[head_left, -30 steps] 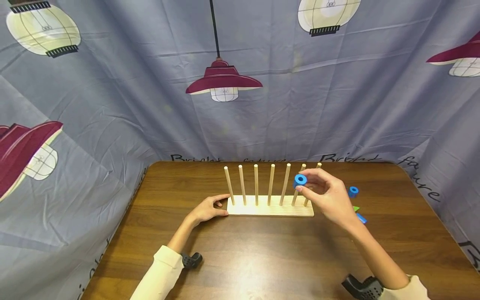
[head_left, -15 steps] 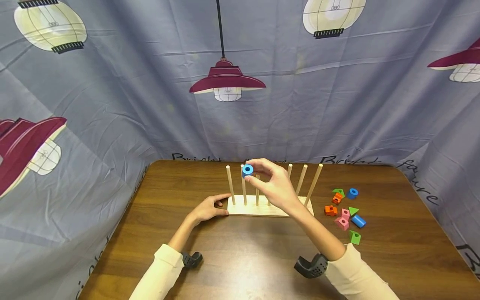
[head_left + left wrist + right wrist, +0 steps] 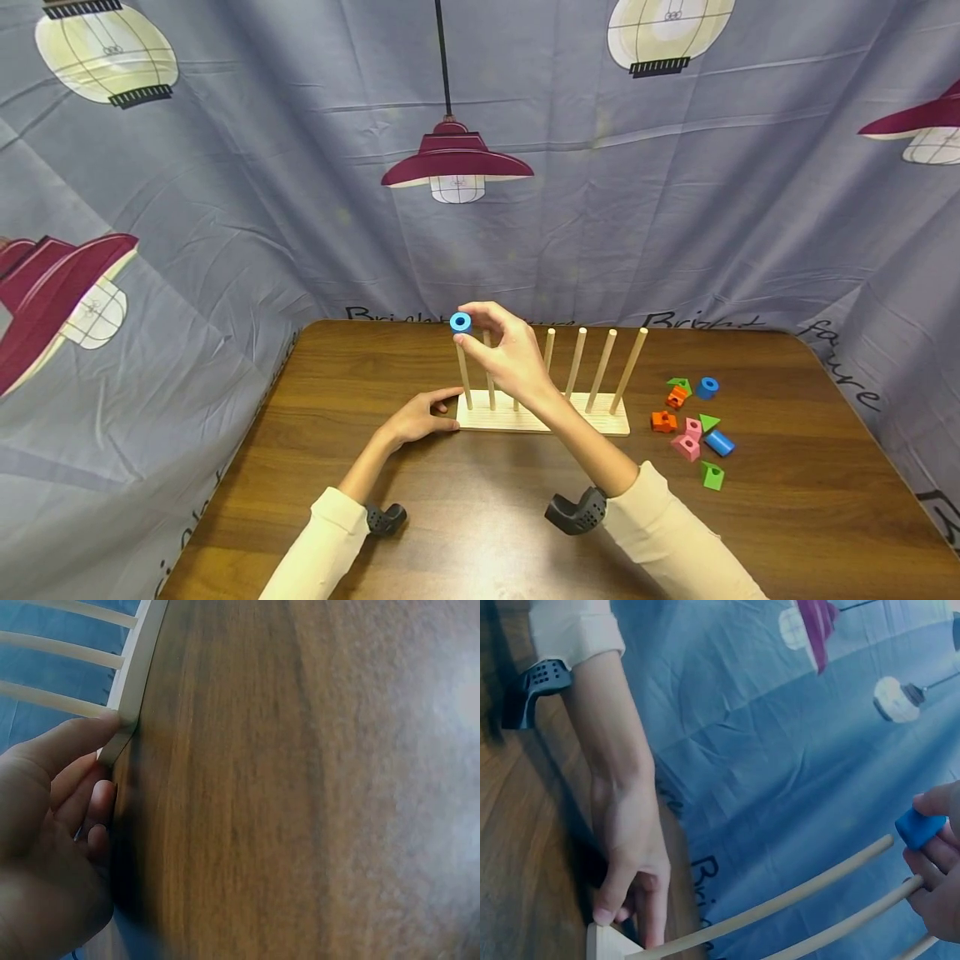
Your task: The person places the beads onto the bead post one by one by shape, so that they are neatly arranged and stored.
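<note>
My right hand (image 3: 512,357) pinches a blue cylindrical bead (image 3: 461,330) with a hole through it, between thumb and fingers. In the head view the bead overlaps the top of the leftmost peg (image 3: 464,375). The right wrist view shows that peg's tip (image 3: 885,842) close beside the blue bead (image 3: 916,829). The pegs stand in a row on a pale wooden base (image 3: 478,421), some partly hidden behind my right hand. My left hand (image 3: 412,419) grips the left end of the base, thumb at its front edge, as the left wrist view also shows with the base (image 3: 136,682).
On the table (image 3: 360,367) to the right lie several loose beads: a blue cylinder (image 3: 720,443), another blue one (image 3: 707,392), orange pieces (image 3: 663,422), pink pieces (image 3: 686,448) and green pieces (image 3: 713,477). A grey curtain (image 3: 300,208) hangs behind the table.
My right hand has carried the blue bead leftward along the row, from the right-hand pegs to the top of the leftmost one. My left hand stays on the base.
</note>
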Demonstrator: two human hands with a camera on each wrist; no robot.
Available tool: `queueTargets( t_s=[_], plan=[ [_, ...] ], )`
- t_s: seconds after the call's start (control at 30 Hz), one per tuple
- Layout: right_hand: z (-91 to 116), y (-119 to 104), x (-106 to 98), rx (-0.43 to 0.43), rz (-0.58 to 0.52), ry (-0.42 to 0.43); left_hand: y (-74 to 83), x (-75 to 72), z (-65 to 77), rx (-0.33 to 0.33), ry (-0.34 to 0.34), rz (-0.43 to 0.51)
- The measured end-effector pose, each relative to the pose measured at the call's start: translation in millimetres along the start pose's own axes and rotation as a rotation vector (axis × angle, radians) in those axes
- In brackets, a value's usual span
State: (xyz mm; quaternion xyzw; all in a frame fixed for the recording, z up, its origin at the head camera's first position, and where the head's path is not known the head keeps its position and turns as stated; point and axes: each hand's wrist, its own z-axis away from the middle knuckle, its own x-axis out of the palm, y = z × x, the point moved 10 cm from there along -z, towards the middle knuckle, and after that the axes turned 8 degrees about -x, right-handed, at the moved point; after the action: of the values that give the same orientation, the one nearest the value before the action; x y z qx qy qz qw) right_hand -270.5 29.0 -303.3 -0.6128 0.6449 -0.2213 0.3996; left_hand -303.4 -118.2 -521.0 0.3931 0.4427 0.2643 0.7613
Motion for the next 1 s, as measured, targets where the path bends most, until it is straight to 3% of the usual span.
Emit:
queueTargets(
  t_s=[0.43,0.67,1.0],
  plan=[
    [3.1,23.1,10.9,0.049,0.045,0.02,-2.5,0.6,0.9,-0.012,0.011,0.003],
    [14.0,35.0,14.8,0.085,0.065,0.074,-1.9,-0.2,0.2,-0.007,0.021,-0.016],
    [27.7,56.0,22.3,0.12,-0.023,0.136,-2.9,0.5,-0.8,-0.006,0.01,-0.013]
  ],
)
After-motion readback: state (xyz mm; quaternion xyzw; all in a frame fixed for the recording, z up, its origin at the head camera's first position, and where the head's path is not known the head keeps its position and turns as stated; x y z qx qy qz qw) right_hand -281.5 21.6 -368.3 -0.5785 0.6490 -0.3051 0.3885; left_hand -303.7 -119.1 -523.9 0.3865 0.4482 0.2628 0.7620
